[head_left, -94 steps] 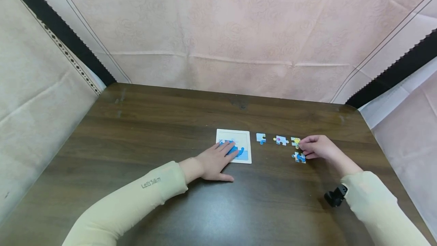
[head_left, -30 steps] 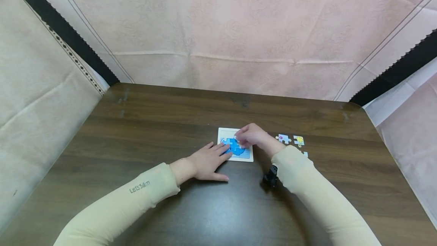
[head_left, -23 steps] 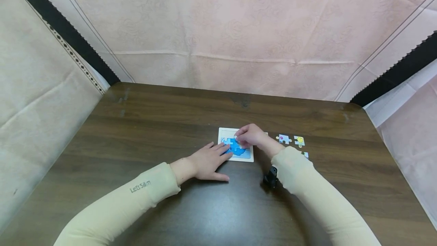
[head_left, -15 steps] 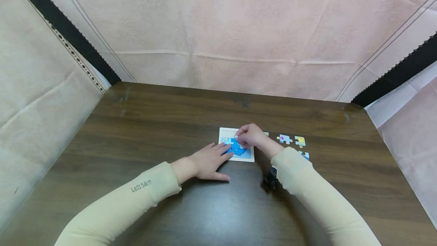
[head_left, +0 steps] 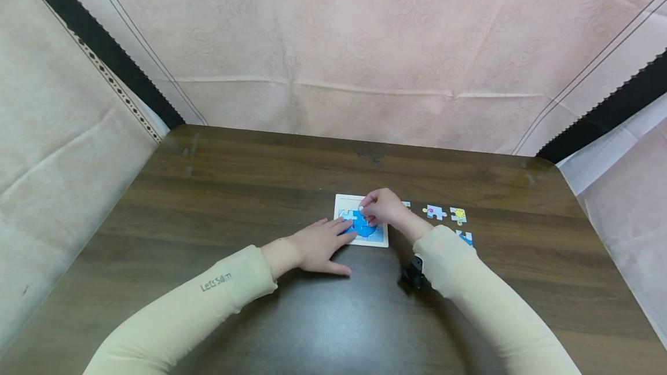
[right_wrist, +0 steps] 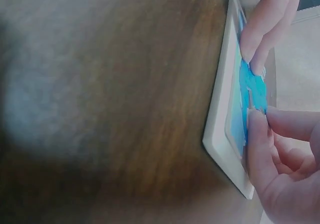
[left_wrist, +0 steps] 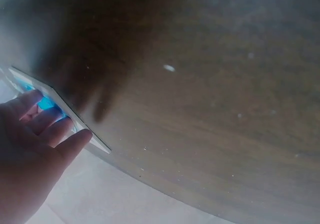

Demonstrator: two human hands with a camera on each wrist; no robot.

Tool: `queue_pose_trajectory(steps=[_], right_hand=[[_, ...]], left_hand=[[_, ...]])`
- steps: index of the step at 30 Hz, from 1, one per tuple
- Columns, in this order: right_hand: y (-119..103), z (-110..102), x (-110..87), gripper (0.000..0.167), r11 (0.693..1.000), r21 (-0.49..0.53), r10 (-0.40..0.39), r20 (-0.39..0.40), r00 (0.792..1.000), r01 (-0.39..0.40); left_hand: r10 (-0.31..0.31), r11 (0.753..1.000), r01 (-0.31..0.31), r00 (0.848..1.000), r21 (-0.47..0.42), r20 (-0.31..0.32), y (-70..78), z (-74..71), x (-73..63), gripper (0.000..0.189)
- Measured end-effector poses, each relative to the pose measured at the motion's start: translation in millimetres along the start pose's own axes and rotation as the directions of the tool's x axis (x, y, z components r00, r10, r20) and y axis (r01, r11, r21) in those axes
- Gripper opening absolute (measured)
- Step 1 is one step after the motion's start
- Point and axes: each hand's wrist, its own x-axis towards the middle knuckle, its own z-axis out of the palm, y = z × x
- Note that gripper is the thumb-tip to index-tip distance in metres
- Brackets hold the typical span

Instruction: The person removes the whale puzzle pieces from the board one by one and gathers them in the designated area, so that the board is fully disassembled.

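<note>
A white-framed jigsaw puzzle tray (head_left: 383, 242) lies on the table with blue pieces (head_left: 359, 224) inside it. My left hand (head_left: 318, 247) lies spread at its lower left, fingertips on the blue picture and thumb out on the tabletop. Over the tray's right side, my right hand (head_left: 382, 206) pinches a puzzle piece between thumb and index finger, mostly hidden by the fingers. From the right wrist view, those fingertips (right_wrist: 257, 115) are down at the blue pieces, close to the left hand's fingers (right_wrist: 255, 38).
Right of the tray lie several loose jigsaw pieces: one with a pink swirl (head_left: 435, 212), one with a yellow sun (head_left: 458, 215), a blue one (head_left: 465, 238) and one partly behind the right hand (head_left: 406, 204). A pale cloth (head_left: 333, 45) hangs behind the table's far edge.
From beside the loose pieces, my right hand has moved left onto the tray. It has barely moved in the last second, and my left hand has stayed on the tray.
</note>
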Motion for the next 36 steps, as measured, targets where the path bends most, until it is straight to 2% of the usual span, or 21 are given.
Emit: queue_pose_trajectory(steps=[7, 21, 26, 31, 36], right_hand=[[2.2, 0.4, -3.6, 0.019, 1.000, 0.018, -0.024, 0.004, 1.000, 0.024], [6.1, -7.3, -2.0, 0.022, 0.996, 0.067, -0.061, 0.039, 0.997, 0.058], [9.3, -15.7, -1.3, 0.025, 0.992, 0.116, -0.045, 0.043, 0.998, 0.040], [12.7, -28.6, -4.6, 0.028, 0.984, 0.176, -0.039, 0.084, 0.996, 0.024], [19.5, -40.8, -9.2, 0.030, 0.981, 0.191, -0.037, 0.100, 0.994, 0.018]], left_hand=[[-0.001, 0.999, 0.002, 1.000, -0.032, 0.006, -1.5, -0.9, 1.3, 0.078], [-0.014, 1.000, 0.014, 1.000, 0.008, 0.004, -1.3, -2.4, 5.5, 0.077], [-0.006, 1.000, 0.006, 1.000, 0.016, -0.005, -1.4, -1.3, 5.3, 0.076], [-0.005, 1.000, 0.005, 1.000, 0.022, -0.008, -1.1, -0.9, 5.3, 0.077], [-0.008, 1.000, 0.009, 1.000, 0.028, -0.009, -1.2, -0.8, 5.1, 0.078]])
